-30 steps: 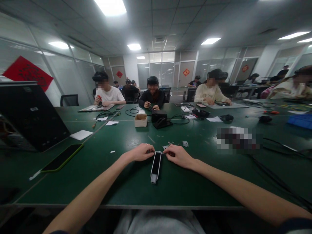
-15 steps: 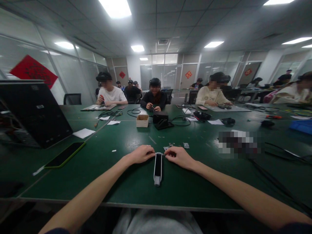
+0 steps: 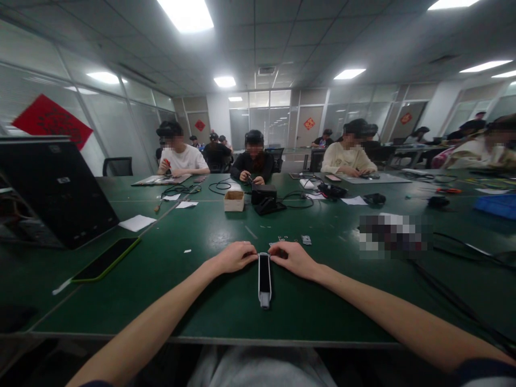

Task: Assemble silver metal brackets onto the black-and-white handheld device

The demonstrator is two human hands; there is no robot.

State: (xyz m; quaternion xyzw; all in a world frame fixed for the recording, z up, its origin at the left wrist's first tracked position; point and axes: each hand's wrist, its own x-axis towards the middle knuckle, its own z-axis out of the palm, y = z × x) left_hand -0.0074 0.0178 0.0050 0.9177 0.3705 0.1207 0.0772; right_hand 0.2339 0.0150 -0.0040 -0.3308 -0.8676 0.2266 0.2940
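Note:
A narrow black-and-white device lies lengthwise on the green table, its far end between my two hands. My left hand rests on the table with its fingers curled, pinching the device's far left corner. My right hand mirrors it, fingers curled and pinching the far right corner. A few small metal parts lie just beyond my right hand.
A phone in a green case lies at the left, beside an open black laptop. A small cardboard box and a black unit with cables stand mid-table. Several people work at the far side. Cables run along the right.
The device has turned slightly, its near end swinging to the right so it lies straighter. Both hands stay pinched at its far end.

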